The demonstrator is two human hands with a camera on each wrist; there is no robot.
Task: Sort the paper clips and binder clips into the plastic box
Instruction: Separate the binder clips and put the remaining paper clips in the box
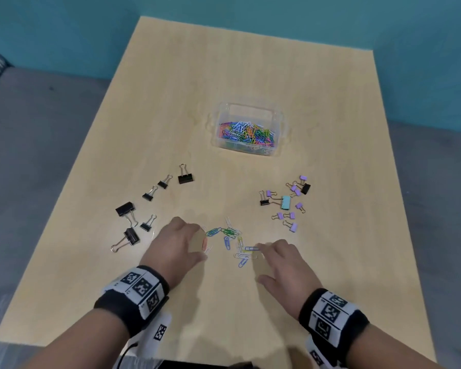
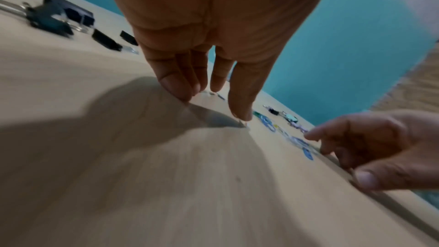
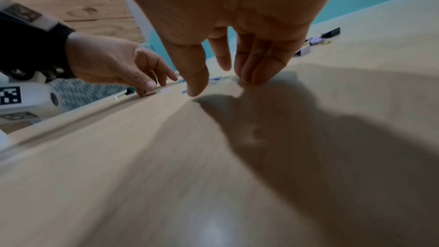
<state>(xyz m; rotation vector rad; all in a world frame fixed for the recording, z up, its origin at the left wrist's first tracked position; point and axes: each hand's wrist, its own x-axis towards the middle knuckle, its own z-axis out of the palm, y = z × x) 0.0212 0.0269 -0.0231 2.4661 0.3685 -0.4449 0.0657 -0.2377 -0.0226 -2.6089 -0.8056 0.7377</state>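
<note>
A clear plastic box (image 1: 276,121) past the table's middle holds many coloured paper clips (image 1: 246,132). Several loose paper clips (image 1: 232,239) lie near the front, between my hands. My left hand (image 1: 198,244) stands on its fingertips (image 2: 182,89) at the left end of that scatter, thumb and fingers apart, with a pink clip (image 1: 204,243) beside them. My right hand (image 1: 260,262) is spread low at the right end, its fingers (image 3: 251,70) straight and touching the table by blue clips (image 3: 215,78). Black binder clips (image 1: 133,209) lie left, purple ones (image 1: 290,209) right.
The light wooden table (image 1: 224,70) stands against a teal wall, with grey floor on both sides. A teal binder clip (image 1: 285,202) sits among the purple ones. Bare tabletop lies behind and to both sides of the box.
</note>
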